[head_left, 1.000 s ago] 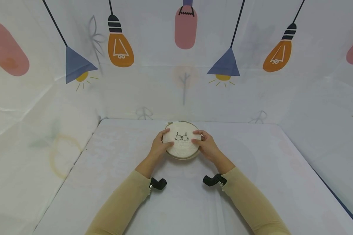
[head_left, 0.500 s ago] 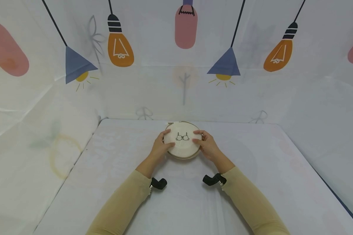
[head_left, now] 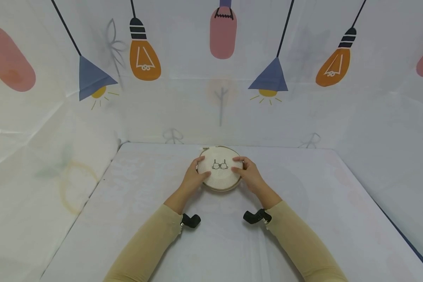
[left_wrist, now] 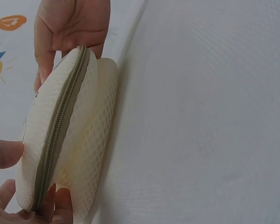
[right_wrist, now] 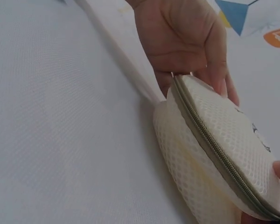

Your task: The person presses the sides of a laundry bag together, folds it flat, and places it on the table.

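A round, cream mesh bra laundry bag (head_left: 220,177) with a small bra drawing on its upper face is held between both hands at the table's far side. My left hand (head_left: 194,176) grips its left edge, thumb on the face. The right hand (head_left: 252,176) holds the opposite edge in the same way. An olive zip (left_wrist: 57,126) runs round the bag's side and looks fully drawn along the stretch facing the wrist cameras. Under the zip, the honeycomb mesh underside (right_wrist: 186,163) sits against or just above the table; which one, I cannot tell.
A white cloth-covered table (head_left: 218,243) spreads round the hands. Just behind the bag rises a white backdrop (head_left: 183,105) printed with lamps and bulbs. A black wrist device (head_left: 191,220) is on the left wrist, another black device (head_left: 256,216) on the right.
Both hands have shifted the laundry bag very slightly to the right. Their grip on it looks the same.
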A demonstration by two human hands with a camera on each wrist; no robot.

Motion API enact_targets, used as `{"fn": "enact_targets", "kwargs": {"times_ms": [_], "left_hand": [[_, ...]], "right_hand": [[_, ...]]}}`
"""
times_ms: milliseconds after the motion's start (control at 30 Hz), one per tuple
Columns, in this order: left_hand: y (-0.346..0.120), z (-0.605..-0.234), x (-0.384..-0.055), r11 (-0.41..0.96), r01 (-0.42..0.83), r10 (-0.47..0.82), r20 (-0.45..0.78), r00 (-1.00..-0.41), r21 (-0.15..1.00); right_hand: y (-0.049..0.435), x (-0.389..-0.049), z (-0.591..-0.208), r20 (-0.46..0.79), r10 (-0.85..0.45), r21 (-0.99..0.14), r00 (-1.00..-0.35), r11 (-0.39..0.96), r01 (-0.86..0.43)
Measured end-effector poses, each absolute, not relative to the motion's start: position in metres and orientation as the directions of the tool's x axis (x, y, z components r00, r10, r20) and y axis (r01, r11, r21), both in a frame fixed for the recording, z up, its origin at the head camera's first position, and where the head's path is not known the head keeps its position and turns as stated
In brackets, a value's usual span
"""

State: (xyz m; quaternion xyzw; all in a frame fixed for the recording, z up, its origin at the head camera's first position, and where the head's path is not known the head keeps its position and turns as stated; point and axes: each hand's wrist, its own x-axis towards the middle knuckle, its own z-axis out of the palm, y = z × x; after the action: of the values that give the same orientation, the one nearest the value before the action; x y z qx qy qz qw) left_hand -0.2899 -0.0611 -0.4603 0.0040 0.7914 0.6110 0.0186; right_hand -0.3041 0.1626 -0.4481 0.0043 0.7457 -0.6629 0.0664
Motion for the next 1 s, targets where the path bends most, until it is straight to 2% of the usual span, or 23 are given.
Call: {"fn": "enact_targets", "kwargs": {"times_ms": [600,800,1000], "left_hand": [[-0.0604,-0.4654,-0.2935,0.444,0.068,0.131,0.010,-0.991,0.893],[-0.0591,-0.4665,-0.2923,0.497,0.091,0.134,0.027,-0.991,0.863],[-0.0569,-0.4648,-0.2906,0.511,0.091,0.118,0.035,-0.992,0.855]], "right_hand": [[0.1655,-0.3054,-0.4512,-0.079,-0.060,-0.958,-0.995,0.280,0.060],[0.1666,-0.3067,-0.4549,-0.053,-0.041,-0.914,-0.998,0.404,0.032],[0.1668,-0.3045,-0.4558,0.027,-0.041,-0.833,-0.999,0.552,-0.046]]}}
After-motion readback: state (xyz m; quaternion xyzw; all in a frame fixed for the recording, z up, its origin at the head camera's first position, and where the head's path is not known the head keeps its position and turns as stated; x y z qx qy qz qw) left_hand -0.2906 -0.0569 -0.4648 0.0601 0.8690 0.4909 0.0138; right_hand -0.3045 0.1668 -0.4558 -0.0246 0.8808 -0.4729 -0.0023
